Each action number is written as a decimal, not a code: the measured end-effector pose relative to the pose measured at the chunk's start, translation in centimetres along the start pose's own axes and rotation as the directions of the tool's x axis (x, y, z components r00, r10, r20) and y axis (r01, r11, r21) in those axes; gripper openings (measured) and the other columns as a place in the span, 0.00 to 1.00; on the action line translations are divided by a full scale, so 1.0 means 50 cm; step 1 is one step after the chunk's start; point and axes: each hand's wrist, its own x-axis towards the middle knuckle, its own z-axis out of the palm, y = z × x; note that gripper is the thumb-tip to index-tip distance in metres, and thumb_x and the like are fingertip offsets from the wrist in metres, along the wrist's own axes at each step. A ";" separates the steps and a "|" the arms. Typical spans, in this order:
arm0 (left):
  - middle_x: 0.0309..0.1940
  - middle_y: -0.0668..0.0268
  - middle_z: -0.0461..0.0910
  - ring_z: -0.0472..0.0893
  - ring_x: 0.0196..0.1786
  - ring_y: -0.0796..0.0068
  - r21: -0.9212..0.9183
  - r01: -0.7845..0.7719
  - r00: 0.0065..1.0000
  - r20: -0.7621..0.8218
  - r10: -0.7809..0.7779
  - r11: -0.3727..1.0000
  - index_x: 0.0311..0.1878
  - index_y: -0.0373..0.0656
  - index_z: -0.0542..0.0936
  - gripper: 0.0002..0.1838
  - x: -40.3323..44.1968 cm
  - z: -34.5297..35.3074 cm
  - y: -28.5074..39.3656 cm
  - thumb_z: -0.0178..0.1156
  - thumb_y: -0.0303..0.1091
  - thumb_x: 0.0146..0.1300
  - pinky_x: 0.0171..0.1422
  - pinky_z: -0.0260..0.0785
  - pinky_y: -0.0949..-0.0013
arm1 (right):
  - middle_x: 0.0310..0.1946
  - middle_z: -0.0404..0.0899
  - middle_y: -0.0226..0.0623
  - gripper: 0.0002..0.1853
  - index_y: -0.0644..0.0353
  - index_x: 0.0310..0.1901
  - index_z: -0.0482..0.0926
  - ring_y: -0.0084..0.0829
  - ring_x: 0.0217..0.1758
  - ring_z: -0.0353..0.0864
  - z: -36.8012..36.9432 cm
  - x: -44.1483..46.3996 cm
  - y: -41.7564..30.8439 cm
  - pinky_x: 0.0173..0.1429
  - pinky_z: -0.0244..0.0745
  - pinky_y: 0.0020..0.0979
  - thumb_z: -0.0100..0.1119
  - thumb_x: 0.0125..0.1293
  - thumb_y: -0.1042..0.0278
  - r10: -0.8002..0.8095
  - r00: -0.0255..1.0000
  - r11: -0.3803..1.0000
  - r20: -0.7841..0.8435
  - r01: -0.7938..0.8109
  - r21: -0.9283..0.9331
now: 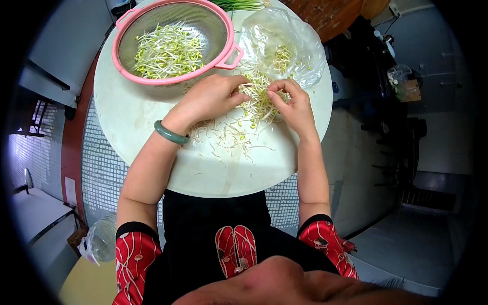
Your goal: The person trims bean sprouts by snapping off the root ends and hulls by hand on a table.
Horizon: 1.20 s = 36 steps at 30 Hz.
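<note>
Over a loose pile of bean sprouts [260, 108], my two hands are close together on the round white table [229, 175]. My left hand [216, 96], with a green bangle [170, 133] at its wrist, has its fingers curled in a pinch around sprouts at the pile's left side. On the right, thumb and forefinger of my right hand [294, 105] are pinched on a bean sprout. Thin brownish root ends [218, 140] lie scattered below. A pink-rimmed colander [230, 30] at the back left holds a heap of sprouts with yellow-green heads [170, 53].
A clear plastic bag [305, 43] with some sprouts inside lies behind my right hand. Green stalks [236, 4] lie at the table's far edge. A brown wooden surface [325, 15] stands beyond. At lower left is a clear plastic container [101, 239].
</note>
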 end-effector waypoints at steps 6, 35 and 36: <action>0.32 0.56 0.82 0.81 0.37 0.53 0.079 -0.166 0.969 -0.174 0.178 0.983 0.40 0.41 0.82 0.11 0.003 0.018 0.000 0.56 0.38 0.66 0.40 0.72 0.54 | 0.33 0.81 0.34 0.06 0.65 0.37 0.80 0.25 0.36 0.79 -0.011 -0.009 -0.014 0.42 0.73 0.27 0.64 0.59 0.74 0.143 0.988 0.987 0.059 -0.147 0.071; 0.39 0.62 0.76 0.81 0.36 0.56 0.374 -0.199 0.976 -0.011 0.219 0.906 0.42 0.46 0.80 0.09 0.009 0.070 -0.057 0.61 0.33 0.58 0.39 0.75 0.57 | 0.36 0.80 0.35 0.17 0.64 0.60 0.69 0.19 0.32 0.77 0.051 -0.026 0.002 0.38 0.76 0.22 0.49 0.71 0.75 0.364 0.917 0.668 0.160 -0.377 0.641; 0.39 0.62 0.76 0.81 0.36 0.56 0.382 -0.190 0.976 -0.024 0.215 0.904 0.41 0.46 0.80 0.08 0.011 0.072 -0.056 0.61 0.34 0.58 0.39 0.75 0.57 | 0.37 0.80 0.35 0.16 0.64 0.59 0.71 0.19 0.32 0.77 0.051 -0.027 0.002 0.38 0.76 0.22 0.49 0.71 0.76 0.364 0.918 0.666 0.156 -0.374 0.646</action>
